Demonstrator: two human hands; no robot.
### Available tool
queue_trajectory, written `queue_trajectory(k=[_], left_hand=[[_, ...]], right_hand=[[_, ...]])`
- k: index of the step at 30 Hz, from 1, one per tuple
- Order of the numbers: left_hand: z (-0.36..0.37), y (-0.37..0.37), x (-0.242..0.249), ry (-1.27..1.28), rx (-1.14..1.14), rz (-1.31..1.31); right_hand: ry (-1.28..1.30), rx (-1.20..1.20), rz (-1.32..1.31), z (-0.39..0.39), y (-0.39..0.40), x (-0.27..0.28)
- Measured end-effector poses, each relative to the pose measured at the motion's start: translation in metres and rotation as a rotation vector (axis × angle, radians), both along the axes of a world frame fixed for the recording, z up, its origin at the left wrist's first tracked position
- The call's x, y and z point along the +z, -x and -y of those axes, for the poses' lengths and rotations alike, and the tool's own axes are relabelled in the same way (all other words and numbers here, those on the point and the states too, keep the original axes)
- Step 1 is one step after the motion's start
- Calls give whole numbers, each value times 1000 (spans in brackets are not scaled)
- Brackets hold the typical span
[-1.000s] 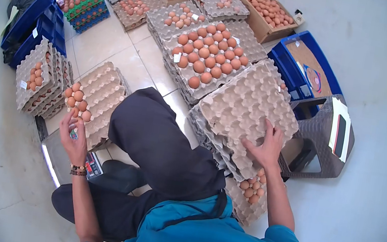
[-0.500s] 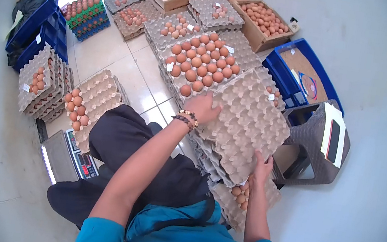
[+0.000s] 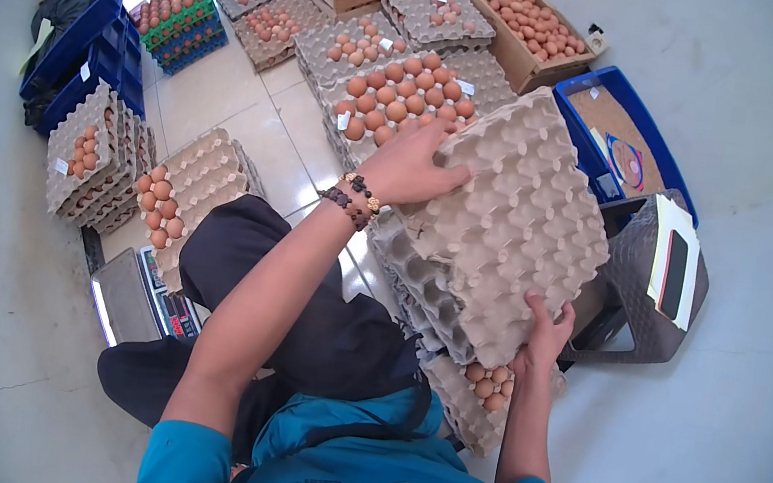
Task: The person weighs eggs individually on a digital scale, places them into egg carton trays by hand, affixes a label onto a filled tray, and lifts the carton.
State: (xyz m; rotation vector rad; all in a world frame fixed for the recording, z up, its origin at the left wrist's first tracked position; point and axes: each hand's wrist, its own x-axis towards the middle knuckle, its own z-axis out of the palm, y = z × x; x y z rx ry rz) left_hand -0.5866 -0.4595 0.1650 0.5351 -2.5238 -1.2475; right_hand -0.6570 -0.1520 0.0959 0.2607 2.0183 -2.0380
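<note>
A bare grey cardboard egg tray is lifted and tilted in front of me, its far edge raised. My left hand, with beaded bracelets at the wrist, holds its left edge, the thumb over the top and the other fingers partly hidden. My right hand grips the near right edge. Behind the lifted tray, brown eggs fill a tray beside my left fingertips. Under it lies a stack of egg trays. Close to my right wrist, a few eggs sit in a lower tray.
A dark stool with paper and a phone stands to the right, near a blue crate. Wooden boxes of eggs are at the back. On the left are a scale, a partly filled tray and stacked trays.
The egg tray has risen and tipped up, and now hides the few eggs that showed at its right. My left hand has moved up and away from me with it.
</note>
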Motion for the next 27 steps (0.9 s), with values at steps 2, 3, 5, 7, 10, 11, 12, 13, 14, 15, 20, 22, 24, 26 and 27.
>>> queue_trajectory(k=[2,3,5,7,10,11,12,13,14,15,20,22,24,26,27], left_hand=[[7,-2,-11,15,-44,22],[11,-2,-28,37,-57,60],[17,-5,-72,56,-74,109],[15,-5,-117,56,-98,120],[5,-11,-151,77,78,207],[6,-11,-152,7,77,213],[9,-11,-153,-64,79,218],[8,-11,-147,-137,86,223],[6,-12,-133,-286,96,291],[5,-9,-133,-234,93,302],[14,-6,-122,-286,-12,383],[15,-2,-112,-400,-92,403],[2,-6,-85,-416,-89,334],[-13,-7,-83,-314,-26,307],[-18,-10,-82,-318,-20,294]], right_hand=[[-90,-2,-54,0,-16,-2],[-158,7,-106,-4,-19,-16],[-296,26,-204,-11,-23,-56],[-433,61,-174,-7,-24,-62],[-438,117,-174,-15,-16,-92],[-477,94,-183,-14,-15,-95],[-516,74,-193,-14,-14,-96],[-477,38,-165,-12,-14,-95],[-436,6,-137,-8,-15,-93],[-390,-22,-111,-4,-14,-91],[-109,75,-27,3,-8,-75],[-36,107,40,-2,-3,-73],[-21,113,131,-9,-1,-72],[54,115,156,-13,-6,-66],[89,116,168,-16,-7,-63]])
